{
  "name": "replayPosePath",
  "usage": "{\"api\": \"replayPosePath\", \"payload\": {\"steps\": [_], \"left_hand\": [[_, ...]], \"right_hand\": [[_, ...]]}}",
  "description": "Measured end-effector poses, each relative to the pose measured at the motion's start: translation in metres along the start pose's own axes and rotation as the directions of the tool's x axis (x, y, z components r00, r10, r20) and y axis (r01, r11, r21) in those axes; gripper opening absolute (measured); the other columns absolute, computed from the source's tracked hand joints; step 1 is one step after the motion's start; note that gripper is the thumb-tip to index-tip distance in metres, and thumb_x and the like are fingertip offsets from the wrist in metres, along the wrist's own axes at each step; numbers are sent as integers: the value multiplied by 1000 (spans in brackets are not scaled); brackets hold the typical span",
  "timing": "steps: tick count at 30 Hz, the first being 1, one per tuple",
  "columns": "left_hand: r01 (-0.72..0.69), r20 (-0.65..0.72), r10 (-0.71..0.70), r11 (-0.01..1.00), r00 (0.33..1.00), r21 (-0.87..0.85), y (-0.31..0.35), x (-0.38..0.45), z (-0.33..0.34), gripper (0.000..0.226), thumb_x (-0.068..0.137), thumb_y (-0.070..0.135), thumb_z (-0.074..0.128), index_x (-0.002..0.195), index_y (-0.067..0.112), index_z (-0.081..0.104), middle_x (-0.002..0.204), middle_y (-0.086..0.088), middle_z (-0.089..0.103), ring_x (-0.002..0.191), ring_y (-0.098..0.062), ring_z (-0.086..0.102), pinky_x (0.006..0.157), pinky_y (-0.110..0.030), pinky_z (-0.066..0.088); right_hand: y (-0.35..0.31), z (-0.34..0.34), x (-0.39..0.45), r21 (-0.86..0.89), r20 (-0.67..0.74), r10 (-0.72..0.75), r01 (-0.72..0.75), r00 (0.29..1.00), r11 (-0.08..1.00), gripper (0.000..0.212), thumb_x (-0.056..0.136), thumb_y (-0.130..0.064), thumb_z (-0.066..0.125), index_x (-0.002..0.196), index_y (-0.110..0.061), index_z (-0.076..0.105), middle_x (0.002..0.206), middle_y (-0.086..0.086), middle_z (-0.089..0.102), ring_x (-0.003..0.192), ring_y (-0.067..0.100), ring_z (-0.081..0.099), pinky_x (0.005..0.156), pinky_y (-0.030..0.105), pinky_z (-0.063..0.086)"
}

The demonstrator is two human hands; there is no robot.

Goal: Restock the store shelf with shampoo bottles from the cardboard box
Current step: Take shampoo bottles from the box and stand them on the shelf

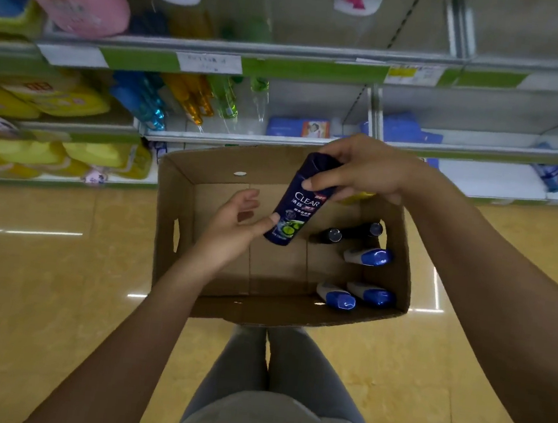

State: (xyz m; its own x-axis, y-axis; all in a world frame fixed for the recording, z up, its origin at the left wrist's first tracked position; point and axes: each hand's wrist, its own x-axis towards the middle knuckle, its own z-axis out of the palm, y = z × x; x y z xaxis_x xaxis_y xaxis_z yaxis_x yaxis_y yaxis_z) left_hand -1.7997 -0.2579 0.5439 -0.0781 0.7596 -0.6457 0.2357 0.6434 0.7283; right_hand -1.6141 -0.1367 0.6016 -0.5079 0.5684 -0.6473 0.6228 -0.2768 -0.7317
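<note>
The dark blue Clear shampoo bottle (301,201) hangs tilted above the open cardboard box (178,235), cap end up. The right hand (361,171) has its grip closed round the upper part; the left hand (235,220) is spread loosely, thumb just touching the lower label. With only that top hold, the bottle could slip and drop onto the blue-capped bottles (369,257) in the box below. The lift to the shelf (243,140) beyond risks knocking the stocked bottles (193,99) standing there.
</note>
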Motion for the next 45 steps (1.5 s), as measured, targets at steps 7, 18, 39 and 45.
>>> {"api": "replayPosePath", "payload": {"steps": [7, 18, 39, 45], "left_hand": [[-54, 289, 72, 996, 955, -72, 22, -53, -30, 57, 74, 31, 75, 123, 41, 47, 115, 23, 62, 106, 6, 59, 86, -17, 47], [-409, -63, 405, 890, 912, -201, 86, -111, -65, 38, 69, 40, 72, 105, 34, 61, 97, 16, 72, 91, -2, 67, 74, -19, 54], [-641, -191, 639, 765, 745, 57, 135, -171, -69, 49, 75, 37, 78, 113, 28, 50, 105, 13, 63, 91, -3, 64, 78, -27, 56], [-478, 70, 596, 703, 800, -527, 150, -181, -80, 37, 85, 27, 61, 120, 17, 55, 105, -11, 71, 89, -26, 69, 89, -36, 54]], "right_hand": [[-61, -1, -36, 49, 60, -56, 53, 997, 997, 30, 83, -16, 70, 111, -5, 66, 102, 9, 74, 97, 18, 71, 78, 32, 60], [-140, 27, -77, 435, -292, -232, 344, 928, 832, 50, 73, -31, 74, 116, -9, 59, 94, 1, 73, 88, 15, 71, 75, 31, 58], [-184, 28, -132, 596, -305, -491, 566, 816, 570, 27, 95, -6, 48, 122, -5, 50, 130, 22, 59, 111, 31, 64, 86, 44, 56], [-196, 15, -146, 617, -227, -550, 556, 803, 557, 39, 94, -31, 50, 130, -16, 46, 121, 14, 59, 105, 25, 59, 89, 36, 54]]}}
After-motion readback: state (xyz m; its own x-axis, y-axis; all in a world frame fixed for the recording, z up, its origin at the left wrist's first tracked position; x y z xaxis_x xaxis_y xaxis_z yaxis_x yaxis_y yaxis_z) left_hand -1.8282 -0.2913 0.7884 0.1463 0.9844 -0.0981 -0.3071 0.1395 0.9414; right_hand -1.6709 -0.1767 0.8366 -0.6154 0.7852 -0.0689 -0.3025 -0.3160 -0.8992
